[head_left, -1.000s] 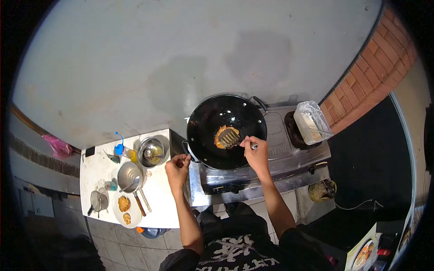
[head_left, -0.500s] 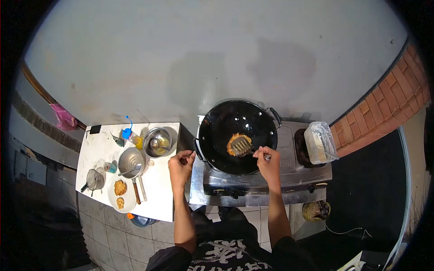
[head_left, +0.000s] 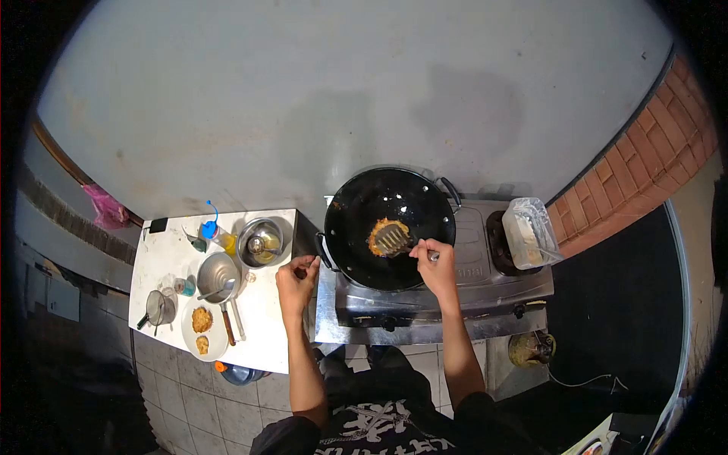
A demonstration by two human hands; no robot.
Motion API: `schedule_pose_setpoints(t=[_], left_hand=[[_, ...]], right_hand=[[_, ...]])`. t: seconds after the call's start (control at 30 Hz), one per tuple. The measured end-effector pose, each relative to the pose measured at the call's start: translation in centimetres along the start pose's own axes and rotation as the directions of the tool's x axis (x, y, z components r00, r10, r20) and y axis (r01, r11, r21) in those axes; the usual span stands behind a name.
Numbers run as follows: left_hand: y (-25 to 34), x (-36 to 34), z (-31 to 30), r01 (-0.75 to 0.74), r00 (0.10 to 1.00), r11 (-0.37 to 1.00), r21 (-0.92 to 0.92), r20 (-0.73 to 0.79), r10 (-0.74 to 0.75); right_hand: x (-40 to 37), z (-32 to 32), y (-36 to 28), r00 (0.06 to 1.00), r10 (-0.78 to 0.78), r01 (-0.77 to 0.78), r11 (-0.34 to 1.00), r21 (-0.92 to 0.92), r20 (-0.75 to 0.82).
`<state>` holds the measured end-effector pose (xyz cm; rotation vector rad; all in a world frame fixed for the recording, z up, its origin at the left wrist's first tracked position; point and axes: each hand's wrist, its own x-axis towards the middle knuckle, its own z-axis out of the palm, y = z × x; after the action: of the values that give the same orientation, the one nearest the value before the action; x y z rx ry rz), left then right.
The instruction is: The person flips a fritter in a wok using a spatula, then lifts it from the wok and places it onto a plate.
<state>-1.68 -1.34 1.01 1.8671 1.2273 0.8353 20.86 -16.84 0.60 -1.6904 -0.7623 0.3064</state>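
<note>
grey wall (head_left: 250, 114) spreads beyond both hands, and red brickwork (head_left: 629, 167) stands well to the right of the right hand. through the head camera, from my distance, i look down on a steel stove (head_left: 447, 324) in front of the person. i see the right hand (head_left: 437, 274) closed around the handle of a slotted spatula (head_left: 393, 241). just ahead of that hand and to its left, the spatula's head lies over part of a browned fritter (head_left: 374, 235) inside a black wok (head_left: 426, 218). i see the left hand (head_left: 296, 287) beside the wok's near side handle, its fingers curled in toward the thumb; i cannot tell whether they press together, pinch anything or touch that handle. to the left of the left hand is a white table (head_left: 265, 326). on it i make out a plate (head_left: 217, 324) bearing two browned pieces (head_left: 202, 321), a round metal pan (head_left: 216, 267), and, nearer the wall, a metal bowl (head_left: 262, 221) with yellowish liquid. right of the right hand, a clear plastic tub (head_left: 522, 231) rests at the stove's far end.
</note>
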Motion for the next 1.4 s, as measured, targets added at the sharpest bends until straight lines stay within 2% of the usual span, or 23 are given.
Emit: schedule_pose_setpoints(t=[0.03, 0.1, 0.13, 0.23, 0.27, 0.37, 0.4, 0.43, 0.5, 0.57, 0.6, 0.67, 0.7, 0.77, 0.83, 0.87, 1.0, 1.07, 1.2, 1.27, 1.37, 1.4], left_hand=[[0.1, -0.1, 0.1, -0.002, 1.0, 1.0, 0.001, 0.002, 0.002], [0.4, -0.2, 0.2, 0.063, 0.998, 0.998, -0.013, 0.031, -0.063], [0.3, -0.4, 0.3, 0.063, 0.998, 0.998, -0.012, 0.031, -0.062], [0.2, -0.3, 0.6, 0.027, 1.0, 0.999, -0.04, 0.008, -0.027], [0.4, -0.4, 0.5, 0.023, 1.0, 1.0, -0.019, -0.002, -0.023], [0.9, -0.5, 0.4, 0.002, 1.0, 1.0, 0.027, -0.019, -0.001], [1.2, -0.5, 0.3, 0.027, 1.0, 0.999, 0.044, -0.005, -0.027], [1.5, -0.7, 0.3, 0.055, 0.998, 0.997, 0.061, 0.011, -0.056], [1.6, -0.7, 0.5, 0.094, 0.995, 0.994, 0.056, 0.029, -0.095], [1.2, -0.8, 0.9, -0.061, 0.996, 0.998, 0.021, -0.063, 0.062], [1.8, -0.9, 0.6, -0.015, 0.999, 0.999, 0.048, -0.042, 0.017], [1.5, -0.8, 0.6, -0.019, 0.999, 0.999, 0.05, -0.04, 0.021], [1.9, -0.9, 0.6, -0.006, 0.999, 1.0, 0.03, -0.038, 0.007], [2.5, -1.0, 0.5, -0.018, 0.999, 0.999, 0.034, -0.03, 0.019], [2.8, -0.7, 0.4, -0.029, 0.999, 0.999, 0.028, -0.014, 0.03], [3.1, -0.6, 0.3, -0.012, 1.0, 1.0, 0.027, -0.014, 0.012], [2.9, 0.4, 0.0, -0.021, 1.0, 0.998, 0.065, -0.011, 0.022], [1.4, 1.2, 0.3, -0.069, 0.997, 0.994, 0.088, -0.018, 0.071], [0.6, 1.7, 0.4, -0.06, 0.997, 0.994, 0.093, 0.045, 0.056], [1.8, 1.6, 0.3, -0.09, 0.996, 0.996, 0.005, 0.017, 0.09], [1.6, 1.9, 0.1, -0.091, 0.995, 0.993, 0.081, 0.043, 0.088], [2.1, 2.0, -0.1, -0.05, 0.997, 0.995, 0.089, 0.055, 0.046]], right_hand=[[0.0, 0.4, 0.1, 1.0, 0.001, -0.001, 1.0, 0.0, -0.003], [-0.2, 0.8, 0.1, 0.994, -0.106, 0.106, 0.994, 0.032, -0.009], [-0.5, 0.2, -0.9, 0.997, -0.051, 0.05, 0.999, 0.013, 0.05], [-0.6, -0.7, -0.6, 0.998, -0.062, 0.062, 0.998, -0.009, 0.025], [-0.5, -1.1, -0.7, 1.0, 0.005, -0.004, 0.999, -0.032, 0.024], [0.5, -1.0, -0.6, 0.997, 0.076, -0.075, 0.996, -0.049, 0.027], [0.8, -0.6, -0.3, 1.0, -0.017, 0.017, 1.0, -0.007, 0.014], [0.9, -0.3, 0.0, 1.0, -0.011, 0.011, 1.0, -0.002, 0.014], [0.7, 0.4, 0.4, 0.995, -0.094, 0.092, 0.993, 0.069, 0.028], [0.1, 0.5, 0.6, 0.996, -0.065, 0.06, 0.995, 0.085, 0.065], [-0.2, 0.1, 0.0, 0.995, -0.082, 0.079, 0.996, 0.048, 0.061], [-0.7, -1.0, -1.0, 0.996, -0.068, 0.071, 0.997, -0.044, 0.066], [-0.5, -1.1, -0.7, 0.995, -0.094, 0.094, 0.995, -0.026, 0.019], [-0.1, -1.7, -0.8, 1.0, -0.027, 0.028, 0.997, -0.07, 0.014], [0.7, -0.9, -0.3, 0.991, -0.131, 0.128, 0.989, -0.077, -0.034], [0.9, -0.5, 0.0, 0.996, -0.082, 0.082, 0.996, -0.028, -0.019], [0.5, 0.4, 0.3, 0.992, -0.107, 0.106, 0.994, 0.011, 0.066], [-0.2, -0.4, -0.8, 0.995, -0.081, 0.082, 0.997, -0.013, 0.061], [-0.5, -1.1, -0.1, 1.0, -0.012, 0.012, 0.999, -0.053, -0.002], [0.0, -0.9, -0.6, 0.999, 0.026, -0.027, 0.999, -0.046, -0.021], [0.1, 0.5, -0.4, 0.998, -0.001, -0.002, 0.999, -0.037, -0.06], [0.0, 0.8, -0.4, 1.0, -0.009, 0.009, 1.0, -0.03, -0.025]])
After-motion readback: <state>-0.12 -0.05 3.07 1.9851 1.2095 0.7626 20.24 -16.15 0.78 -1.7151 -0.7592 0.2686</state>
